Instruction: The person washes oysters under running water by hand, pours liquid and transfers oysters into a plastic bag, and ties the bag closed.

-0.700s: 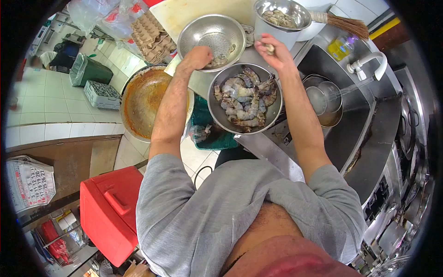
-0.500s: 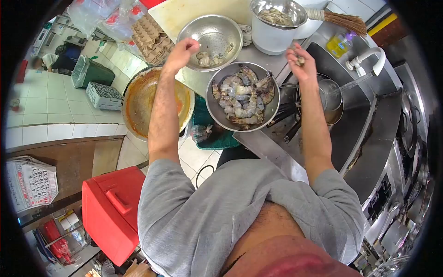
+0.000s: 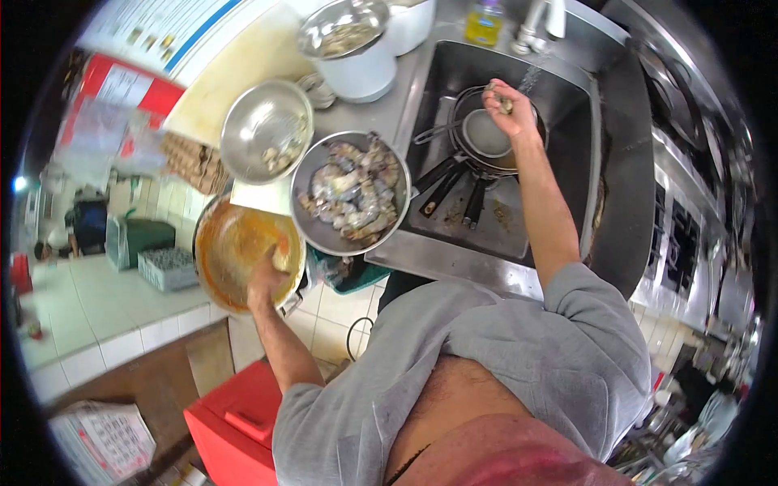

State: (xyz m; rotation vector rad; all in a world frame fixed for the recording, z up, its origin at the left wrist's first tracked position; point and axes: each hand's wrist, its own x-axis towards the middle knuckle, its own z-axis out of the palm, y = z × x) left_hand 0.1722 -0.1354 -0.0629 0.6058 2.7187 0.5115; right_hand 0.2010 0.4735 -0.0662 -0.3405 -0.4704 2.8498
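Left hand (image 3: 267,279) has moved from the colander (image 3: 250,130) to the stained pan (image 3: 227,247), its grip unclear, the right hand (image 3: 512,113) curls round a small piece (image 3: 506,106) above the sink (image 3: 567,182), and many shrimp (image 3: 352,190) remain in the bowl (image 3: 321,233), few pieces in the colander.

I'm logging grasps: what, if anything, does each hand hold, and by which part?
The right hand holds a small greyish piece in its curled grip, gripped part unclear. The left hand is blurred; whether it holds anything cannot be told.

A metal counter (image 3: 379,116) in the upper middle bears a white pot (image 3: 362,77) and a bowl (image 3: 318,232) of shrimp (image 3: 369,202). At upper left, a pale board (image 3: 212,101) carries a colander (image 3: 255,117).
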